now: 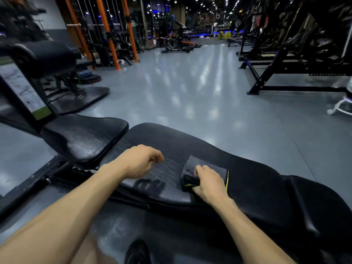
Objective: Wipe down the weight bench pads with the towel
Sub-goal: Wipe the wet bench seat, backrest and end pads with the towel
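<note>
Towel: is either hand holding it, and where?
The right hand grips the folded towel at its near edge on the bench pad. The left hand holds nothing.

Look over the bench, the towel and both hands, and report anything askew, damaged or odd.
Nothing stands out. The folded towel lies flat on the long back pad under the right hand; the left hand hovers loosely curled and empty. The seat pad shows only surface creasing, no tears that I can see.
</note>
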